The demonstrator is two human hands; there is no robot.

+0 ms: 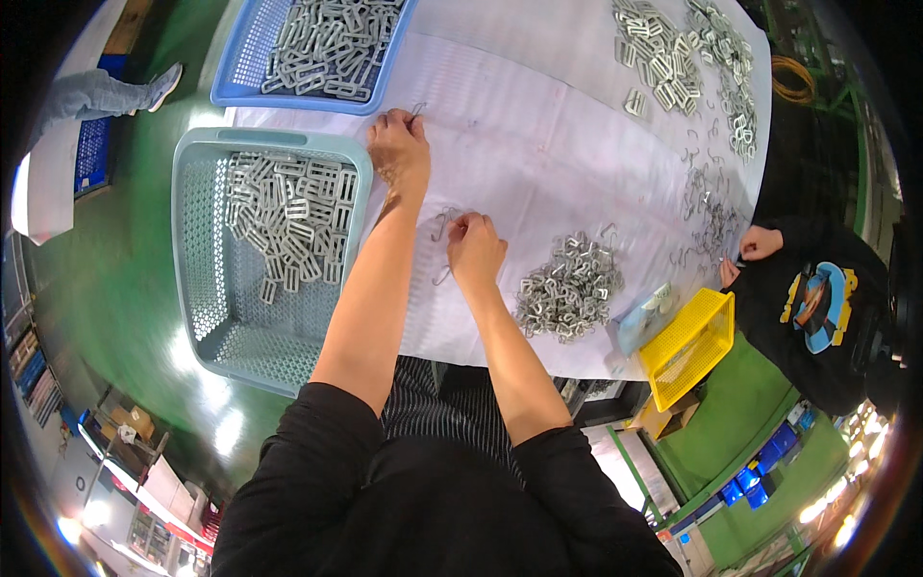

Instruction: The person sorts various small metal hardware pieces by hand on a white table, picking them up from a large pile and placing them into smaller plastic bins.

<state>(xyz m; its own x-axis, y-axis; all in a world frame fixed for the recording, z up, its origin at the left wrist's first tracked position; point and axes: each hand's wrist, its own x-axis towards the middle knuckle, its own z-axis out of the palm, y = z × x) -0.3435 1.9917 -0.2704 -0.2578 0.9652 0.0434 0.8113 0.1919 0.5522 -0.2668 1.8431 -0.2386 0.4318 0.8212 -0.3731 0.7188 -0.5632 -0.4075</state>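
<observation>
So the desk (pixel 538 144) is the big thing here, covered in white sheeting. There's a co-worker (pixel 856 260) over on the right in a dark top with a colourful graphic on it. Grey-green basket (pixel 274 137) at my left, partly filled with flat metal buckles (pixel 288 207). The blue basket (pixel 288 99) past it has more buckles, and a smaller yellow basket (pixel 726 322) sits at the right-hand edge. Pile of small metal pieces (pixel 569 288) right of my hands.

My hands are apart. Left hand (pixel 399 154) is pinched on a thin hook (pixel 417 109) by the blue basket's corner. Right hand (pixel 478 252) has its fingers curled in beside some loose hooks (pixel 440 229); can't tell if it's gripping one.

I'd call this step sorting out single hooks, and the next move probably calls for a light fingertip pinch. No brands, labels or writing I can read.
</observation>
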